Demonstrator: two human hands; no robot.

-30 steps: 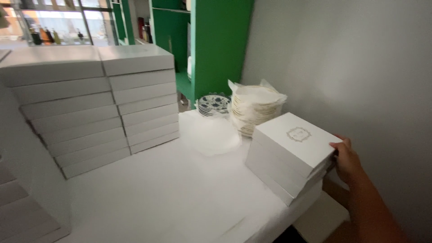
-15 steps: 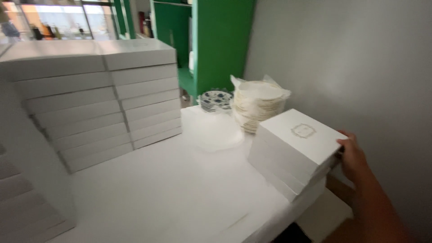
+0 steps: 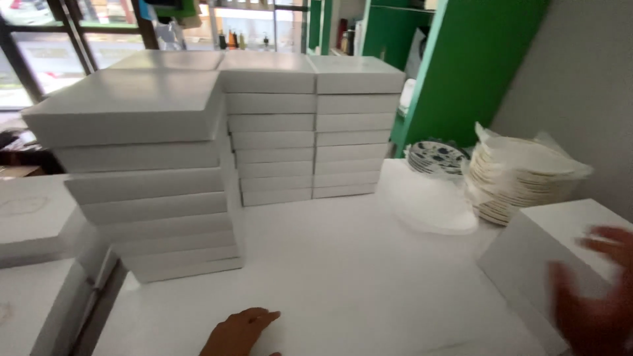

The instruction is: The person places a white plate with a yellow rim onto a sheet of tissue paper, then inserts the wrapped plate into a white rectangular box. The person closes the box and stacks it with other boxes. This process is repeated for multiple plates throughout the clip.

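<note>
My left hand (image 3: 239,331) lies flat on the white tabletop (image 3: 330,270) at the bottom edge of the head view, fingers loosely spread and holding nothing. My right hand (image 3: 597,296) is blurred at the lower right, fingers apart, over the top of a white square box (image 3: 541,254) that sits on other white boxes. Whether it touches the box is unclear. Tall stacks of flat white boxes (image 3: 148,171) stand to the left of my left hand, and more stacks (image 3: 310,128) stand behind.
A stack of cream plates in clear plastic (image 3: 521,175) and a pile of blue-patterned plates (image 3: 435,157) stand at the back right. A white plate (image 3: 432,204) lies before them. Green shelving (image 3: 461,66) rises behind. More white boxes (image 3: 33,264) sit at the far left.
The view has swung left, bringing the box stacks to the centre. My left hand has come into view on the table. My right hand has left the box's side and now moves above it.
</note>
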